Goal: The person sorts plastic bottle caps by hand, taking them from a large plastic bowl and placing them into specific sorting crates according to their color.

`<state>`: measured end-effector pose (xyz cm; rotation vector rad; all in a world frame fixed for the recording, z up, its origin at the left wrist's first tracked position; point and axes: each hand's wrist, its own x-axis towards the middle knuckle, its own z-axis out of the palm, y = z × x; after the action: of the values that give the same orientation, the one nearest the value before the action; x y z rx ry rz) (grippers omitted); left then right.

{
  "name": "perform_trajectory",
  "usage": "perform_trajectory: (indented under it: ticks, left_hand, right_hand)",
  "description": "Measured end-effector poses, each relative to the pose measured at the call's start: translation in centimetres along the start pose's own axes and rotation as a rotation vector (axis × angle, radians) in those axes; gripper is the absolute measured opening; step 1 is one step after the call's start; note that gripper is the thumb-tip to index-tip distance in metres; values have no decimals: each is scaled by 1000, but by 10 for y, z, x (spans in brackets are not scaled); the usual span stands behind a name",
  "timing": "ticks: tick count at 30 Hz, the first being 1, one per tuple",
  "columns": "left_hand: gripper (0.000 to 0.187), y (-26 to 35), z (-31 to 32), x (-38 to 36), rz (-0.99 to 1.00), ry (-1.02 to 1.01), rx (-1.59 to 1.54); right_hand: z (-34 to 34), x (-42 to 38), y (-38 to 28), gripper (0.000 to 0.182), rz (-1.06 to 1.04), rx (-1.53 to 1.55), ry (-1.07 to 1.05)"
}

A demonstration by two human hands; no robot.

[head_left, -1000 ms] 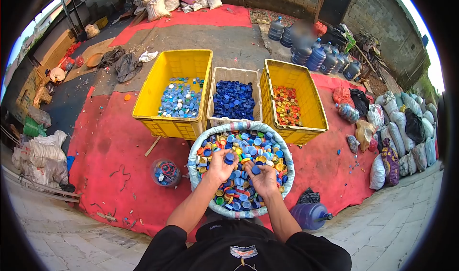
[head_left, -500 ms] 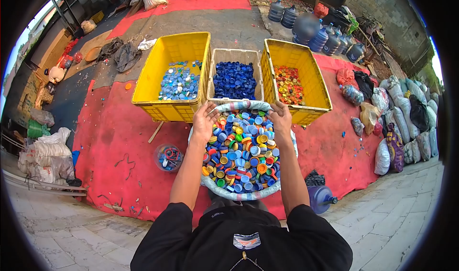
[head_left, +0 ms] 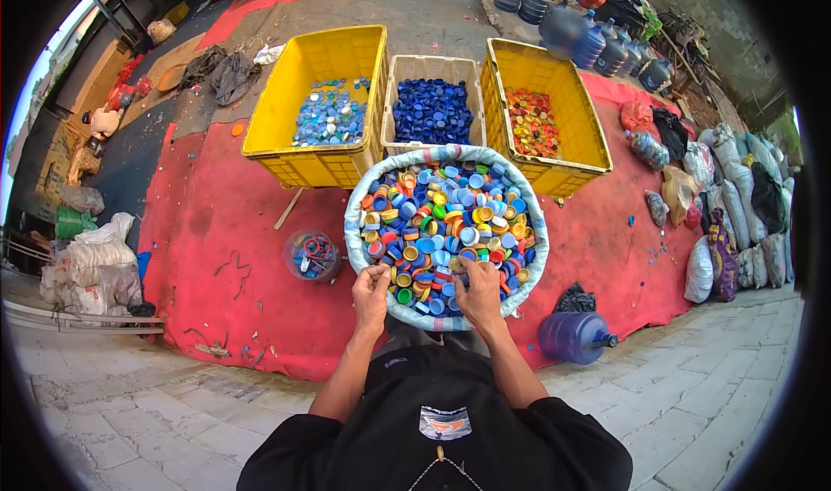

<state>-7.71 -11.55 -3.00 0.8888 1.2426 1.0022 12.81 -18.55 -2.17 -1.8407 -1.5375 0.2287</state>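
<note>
A round basin with a cloth-wrapped rim (head_left: 536,270) is full of mixed coloured bottle caps (head_left: 446,231) in front of me. At its near left edge is my left hand (head_left: 371,293), its fingers curled together; whatever they hold is too small to name. My right hand (head_left: 479,289) is over the caps at the near right, thumb and fingers bent among them, and its grip is unclear. Beyond the basin stand a yellow crate (head_left: 325,169) with light blue caps, a white crate (head_left: 479,127) with dark blue caps, and another yellow crate (head_left: 563,175) with red, orange and yellow caps.
A clear tub (head_left: 312,255) of odds and ends sits left of the basin on the red mat (head_left: 208,274). To the right lies a blue water jug (head_left: 574,338). Filled sacks (head_left: 731,197) line the far right, with several jugs at the back right.
Both hands have moved from the far rim back toward me, to the near side of the basin, and their fingers have curled. The camera view has shifted slightly.
</note>
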Motion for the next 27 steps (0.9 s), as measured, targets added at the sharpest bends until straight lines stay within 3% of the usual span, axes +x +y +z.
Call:
perform_trajectory:
  ticks: [5, 12, 21, 24, 27]
  left_hand:
    - [15, -2, 6, -3, 18, -40, -12]
    - [17, -3, 9, -6, 57, -78, 30]
    - [18, -4, 11, -6, 54, -66, 60]
    - [18, 3, 15, -4, 43, -85, 87]
    - [18, -2, 21, 3, 54, -104, 106]
  right_hand:
    - [-3, 30, -12, 57, -66, -63, -120]
    - [5, 51, -6, 57, -199, -242, -344]
    - [12, 58, 1, 58, -324, -252, -347]
    - [4, 59, -2, 58, -237, -88, -354]
    - [3, 57, -4, 58, -249, -202, -357]
